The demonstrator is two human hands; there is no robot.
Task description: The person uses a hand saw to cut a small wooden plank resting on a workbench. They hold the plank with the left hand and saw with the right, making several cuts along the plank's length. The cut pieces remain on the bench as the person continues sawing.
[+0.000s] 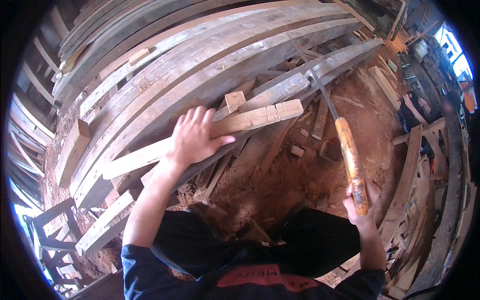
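Notched wooden bar held down on the timber stack, tool raised in the other hand

The notched wooden bar (245,120) lies aslant along the near edge of the timber stack (200,67), its grooved end pointing right and reaching out over the ground. The grooves run across its face close to that end; the opposite end points toward the stack's left corner.

The left hand (194,135) is clasped over the bar from above, fingers across its far side and thumb out along its near side. The right hand (370,200) is closed around the mottled orange handle (351,160) of a long tool, well apart from the bar. The tool's narrow dark blade (325,95) slants up and away past the grooved end; whether its tip touches the beams cannot be told.

A small wooden block (235,101) sits just beside the bar's far edge, to the right of the left hand. Below the stack's near edge, offcuts (297,151) are scattered on the reddish-brown ground (260,182). Over to the right, a co-worker (412,110) in dark clothing is near a wooden frame (413,155).
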